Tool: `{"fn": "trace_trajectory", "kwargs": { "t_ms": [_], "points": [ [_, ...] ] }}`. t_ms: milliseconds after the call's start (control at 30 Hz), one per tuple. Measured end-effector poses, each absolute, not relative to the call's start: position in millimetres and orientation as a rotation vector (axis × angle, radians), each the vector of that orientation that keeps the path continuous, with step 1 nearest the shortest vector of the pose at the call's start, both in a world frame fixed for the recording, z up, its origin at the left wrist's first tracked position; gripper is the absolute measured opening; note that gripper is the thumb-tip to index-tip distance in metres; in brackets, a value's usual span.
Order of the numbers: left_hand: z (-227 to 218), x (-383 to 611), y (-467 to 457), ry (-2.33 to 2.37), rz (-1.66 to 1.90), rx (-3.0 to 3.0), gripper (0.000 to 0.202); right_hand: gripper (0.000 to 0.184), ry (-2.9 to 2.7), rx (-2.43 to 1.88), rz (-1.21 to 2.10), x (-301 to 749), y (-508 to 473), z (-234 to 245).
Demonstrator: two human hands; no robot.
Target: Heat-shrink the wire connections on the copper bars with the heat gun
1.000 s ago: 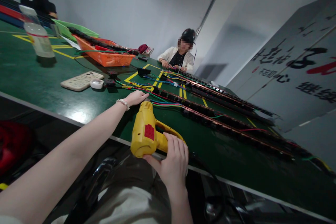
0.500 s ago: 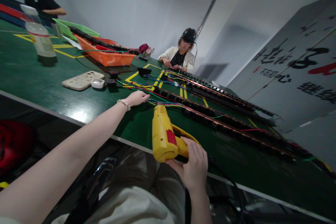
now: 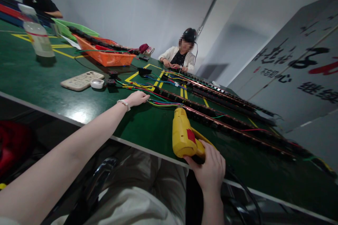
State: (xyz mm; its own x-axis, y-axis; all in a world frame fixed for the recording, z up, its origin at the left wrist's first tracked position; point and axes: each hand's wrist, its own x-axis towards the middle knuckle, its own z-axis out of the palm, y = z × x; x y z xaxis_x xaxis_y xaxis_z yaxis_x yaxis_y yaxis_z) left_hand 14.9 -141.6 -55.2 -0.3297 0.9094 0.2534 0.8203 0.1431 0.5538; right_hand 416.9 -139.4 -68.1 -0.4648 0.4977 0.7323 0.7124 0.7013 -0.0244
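Note:
My right hand (image 3: 210, 163) is wrapped around the handle of a yellow heat gun (image 3: 182, 133), its nozzle pointing away from me at the near wiring. Over the table, my left hand (image 3: 138, 98) is closed on the ends of several coloured wires (image 3: 163, 103). These wires run right into a long dark strip with copper-coloured bars (image 3: 224, 124). The nozzle tip is close to where the wires meet the strip; whether it touches cannot be made out. My left fingertips partly hide the wire ends.
On the green table (image 3: 87, 107) lie a phone (image 3: 81, 81), a white earbud case (image 3: 97, 84) and black connectors (image 3: 111, 83). An orange basket (image 3: 118, 59), a green basket (image 3: 87, 30) and a bottle (image 3: 39, 38) stand farther back. More wired strips (image 3: 227, 100) lie beyond. Two people are across the table.
The heat gun in my right hand has moved to the right along the wires, toward the strip. My left hand has stayed in nearly the same place, still closed on the wires.

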Motion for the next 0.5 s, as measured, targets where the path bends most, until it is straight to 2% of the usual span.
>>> {"fn": "trace_trajectory", "kwargs": {
  "t_ms": [500],
  "points": [
    [-47.5, 20.0, -140.5, 2.225, 1.031, 1.539, 0.049, 0.075, -2.213, -0.845, -0.278, 388.6, -173.4, -62.6]
  ]
}}
